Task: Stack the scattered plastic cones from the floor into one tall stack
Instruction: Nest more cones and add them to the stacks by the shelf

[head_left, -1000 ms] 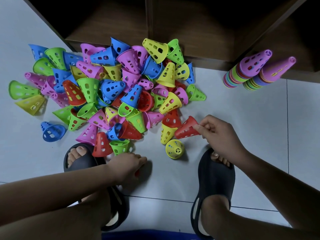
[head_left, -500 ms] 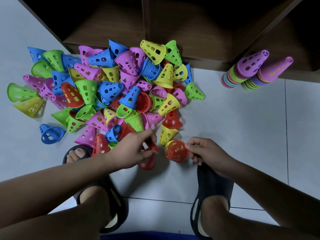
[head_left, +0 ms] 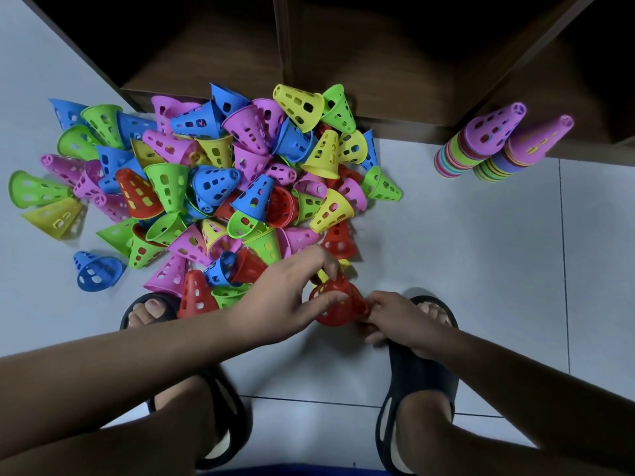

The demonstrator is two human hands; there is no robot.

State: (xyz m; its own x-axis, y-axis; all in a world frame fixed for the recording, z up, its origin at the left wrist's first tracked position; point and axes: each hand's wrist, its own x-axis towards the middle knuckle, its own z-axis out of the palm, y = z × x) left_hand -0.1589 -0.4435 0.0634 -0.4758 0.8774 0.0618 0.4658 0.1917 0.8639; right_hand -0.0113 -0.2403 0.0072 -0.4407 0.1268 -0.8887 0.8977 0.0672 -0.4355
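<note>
A red cone (head_left: 335, 309) is held between both hands. Its wide end is pinched by the thumb and fingers of the left hand (head_left: 281, 300), and its narrow end is gripped by the curled fingers of the right hand (head_left: 400, 321). A loose pile of cones (head_left: 220, 180) lies just beyond the left hand. Two stacks (head_left: 481, 149) stand well beyond the right hand.

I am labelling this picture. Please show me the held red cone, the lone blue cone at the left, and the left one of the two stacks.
red cone (head_left: 335, 314): head view, its perforated wall.
lone blue cone (head_left: 98, 273): head view, its side wall.
left stack (head_left: 494, 128): head view, the purple top cone.
</note>
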